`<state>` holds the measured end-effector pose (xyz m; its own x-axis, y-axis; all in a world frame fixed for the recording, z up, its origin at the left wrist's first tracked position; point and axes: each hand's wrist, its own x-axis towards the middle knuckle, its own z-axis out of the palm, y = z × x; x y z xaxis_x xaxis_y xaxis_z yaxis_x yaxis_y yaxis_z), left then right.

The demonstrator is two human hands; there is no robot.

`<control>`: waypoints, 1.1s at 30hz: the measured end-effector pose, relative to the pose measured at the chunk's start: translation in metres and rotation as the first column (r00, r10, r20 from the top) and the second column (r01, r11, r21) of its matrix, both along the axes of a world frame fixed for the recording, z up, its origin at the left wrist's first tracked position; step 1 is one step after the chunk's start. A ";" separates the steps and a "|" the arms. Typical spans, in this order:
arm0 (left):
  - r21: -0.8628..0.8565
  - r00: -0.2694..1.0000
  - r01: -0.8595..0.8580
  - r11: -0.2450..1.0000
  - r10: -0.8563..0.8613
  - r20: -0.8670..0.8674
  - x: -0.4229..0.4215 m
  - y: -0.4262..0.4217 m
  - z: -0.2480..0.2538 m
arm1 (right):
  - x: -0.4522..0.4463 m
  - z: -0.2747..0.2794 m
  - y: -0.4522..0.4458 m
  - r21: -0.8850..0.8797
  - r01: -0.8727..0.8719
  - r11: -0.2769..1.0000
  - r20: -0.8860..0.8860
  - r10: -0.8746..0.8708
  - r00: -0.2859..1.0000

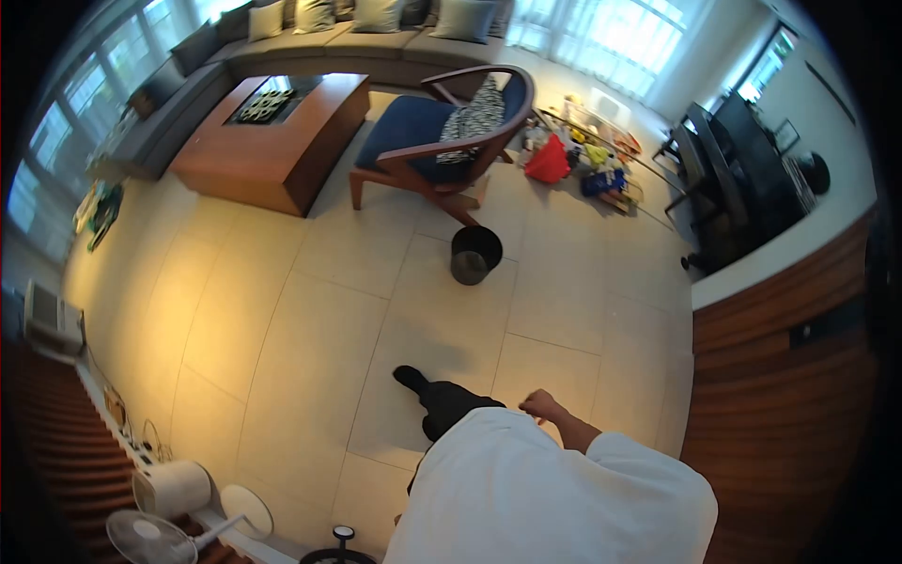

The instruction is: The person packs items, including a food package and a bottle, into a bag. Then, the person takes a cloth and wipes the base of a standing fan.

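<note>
My right hand (543, 406) hangs beside my white shirt, over the tiled floor (554, 357). Its fingers look curled in, and I see nothing held in them. Only a sliver of what seems to be my left hand (396, 520) shows past the shirt's left edge; its fingers are hidden. One dark-socked foot (410, 378) is stretched forward on the tiles. Ahead of it stands a dark, round waste bin (473, 268), upright, apart from both hands.
A blue-seated wooden armchair (399, 132) and a wooden coffee table (254, 155) stand ahead, before a grey sofa (329, 47). Mixed items, including a red bag (548, 160), lie beyond the bin. White fans (150, 536) are lower left; a wooden door (780, 376) is right.
</note>
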<state>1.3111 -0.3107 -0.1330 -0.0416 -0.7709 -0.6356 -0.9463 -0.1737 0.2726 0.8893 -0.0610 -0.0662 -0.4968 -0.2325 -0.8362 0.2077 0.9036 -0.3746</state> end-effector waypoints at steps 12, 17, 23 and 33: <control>0.207 0.930 0.368 0.906 -0.356 -0.096 -0.092 0.018 0.037 | 0.041 -0.018 0.183 -0.021 0.595 0.804 0.019 -0.594 0.804; 0.187 0.898 0.415 0.890 -0.367 -0.244 -0.215 0.023 0.042 | 0.027 -0.091 0.262 -0.153 0.650 0.744 -0.078 -0.665 0.743; 0.177 0.930 0.332 0.927 -0.291 -0.224 -0.387 0.092 0.073 | -0.059 -0.034 0.354 -0.056 0.897 0.438 0.107 -0.891 0.442; 0.284 0.851 0.485 0.827 -0.521 0.062 -0.572 0.126 0.080 | -0.311 -0.036 0.380 -0.124 0.919 0.374 0.023 -0.925 0.380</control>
